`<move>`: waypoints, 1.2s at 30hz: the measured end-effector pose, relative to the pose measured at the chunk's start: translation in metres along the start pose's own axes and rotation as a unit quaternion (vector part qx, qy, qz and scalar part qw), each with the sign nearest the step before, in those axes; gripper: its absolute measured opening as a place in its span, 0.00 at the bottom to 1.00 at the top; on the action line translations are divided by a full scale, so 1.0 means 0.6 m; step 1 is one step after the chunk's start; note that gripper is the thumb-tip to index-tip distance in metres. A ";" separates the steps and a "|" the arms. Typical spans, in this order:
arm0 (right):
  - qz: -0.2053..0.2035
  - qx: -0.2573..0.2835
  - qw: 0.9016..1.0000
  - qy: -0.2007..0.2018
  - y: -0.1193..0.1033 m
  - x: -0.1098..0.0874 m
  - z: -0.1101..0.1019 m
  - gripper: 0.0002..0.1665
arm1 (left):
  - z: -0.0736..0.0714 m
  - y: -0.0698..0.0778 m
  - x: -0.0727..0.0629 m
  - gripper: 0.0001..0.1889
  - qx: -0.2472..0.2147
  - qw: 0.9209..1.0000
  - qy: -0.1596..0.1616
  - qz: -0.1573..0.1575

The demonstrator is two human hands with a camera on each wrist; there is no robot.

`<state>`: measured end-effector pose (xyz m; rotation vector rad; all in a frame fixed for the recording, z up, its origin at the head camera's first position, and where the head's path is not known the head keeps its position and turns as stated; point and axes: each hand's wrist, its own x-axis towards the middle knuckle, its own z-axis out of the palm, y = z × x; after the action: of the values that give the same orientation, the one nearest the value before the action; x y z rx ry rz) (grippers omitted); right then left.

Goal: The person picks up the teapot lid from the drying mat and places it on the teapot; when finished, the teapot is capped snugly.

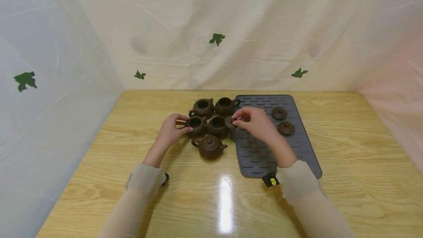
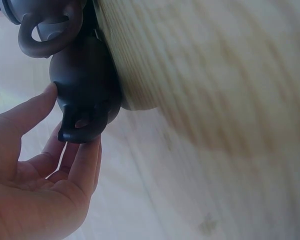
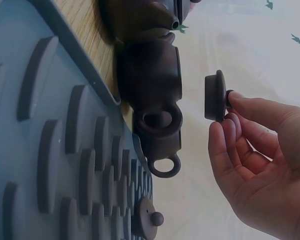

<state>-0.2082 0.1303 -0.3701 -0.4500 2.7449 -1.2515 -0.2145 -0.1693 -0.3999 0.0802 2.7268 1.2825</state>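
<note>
My left hand (image 1: 169, 129) grips a dark brown lidless teapot (image 1: 199, 132) at the left of a tight cluster. In the left wrist view the thumb presses on the pot's body, while the fingers reach under its handle (image 2: 82, 134). With thumb and fingers, my right hand (image 1: 256, 121) pinches the knob of a small brown lid (image 3: 215, 97). That lid is held up in the air beside another open pot (image 1: 218, 132). Two more lidless pots, a left one (image 1: 203, 112) and a right one (image 1: 225, 111), stand behind. In front sits a teapot with its lid on (image 1: 210, 151).
A grey ridged drying mat (image 1: 254, 162) lies to the right of the pots. On it rest two brown lids, one farther back (image 1: 279, 113) and one nearer (image 1: 286, 128). The wooden table (image 1: 115, 150) meets a pale curtain (image 1: 172, 54) at the back and sides.
</note>
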 end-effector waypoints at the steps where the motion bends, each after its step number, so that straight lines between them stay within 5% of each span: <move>1: 0.000 0.003 1.000 -0.001 -0.001 0.001 0.001 0.10 | 0.000 0.000 0.000 0.22 0.000 1.000 0.000 0.000; 36: -0.019 0.025 0.999 -0.004 -0.047 0.045 0.054 0.08 | -0.002 -0.003 0.001 0.21 -0.001 1.000 0.006 0.009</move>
<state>-0.2209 0.0814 -0.3693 -0.5035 2.7040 -1.3208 -0.2151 -0.1712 -0.4005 0.0976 2.7406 1.2947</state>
